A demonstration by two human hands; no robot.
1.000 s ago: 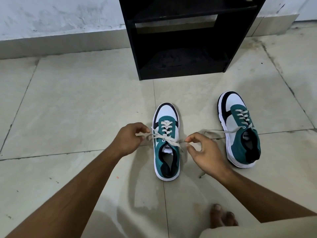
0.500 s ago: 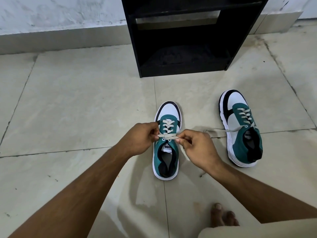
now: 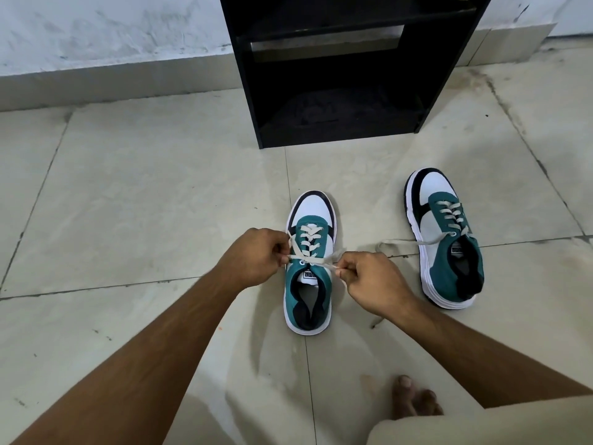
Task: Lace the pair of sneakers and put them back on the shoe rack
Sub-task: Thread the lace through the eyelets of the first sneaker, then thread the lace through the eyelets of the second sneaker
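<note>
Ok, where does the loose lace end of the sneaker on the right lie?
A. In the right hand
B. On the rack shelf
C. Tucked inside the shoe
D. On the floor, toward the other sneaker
D: the right sneaker trails its lace across the floor toward the middle sneaker.

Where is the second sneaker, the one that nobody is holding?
In the head view, the second sneaker stands on the floor at the right, beyond the right hand, before the shoe rack.
</note>
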